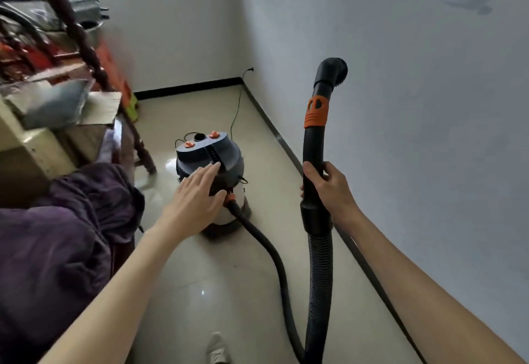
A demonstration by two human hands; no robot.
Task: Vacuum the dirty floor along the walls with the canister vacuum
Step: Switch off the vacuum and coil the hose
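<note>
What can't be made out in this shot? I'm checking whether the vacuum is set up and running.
- Head view: the left hand covers part of the canister vacuum, hiding any switch beneath it.
- The hose runs off the bottom edge.
- The nozzle opening faces away.
- The power cord plug is too small.
- The shelf is motion-blurred.

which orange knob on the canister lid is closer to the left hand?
The front-left orange knob, nearer the left hand than the other knob, which sits farther back and right on the canister vacuum.
</note>
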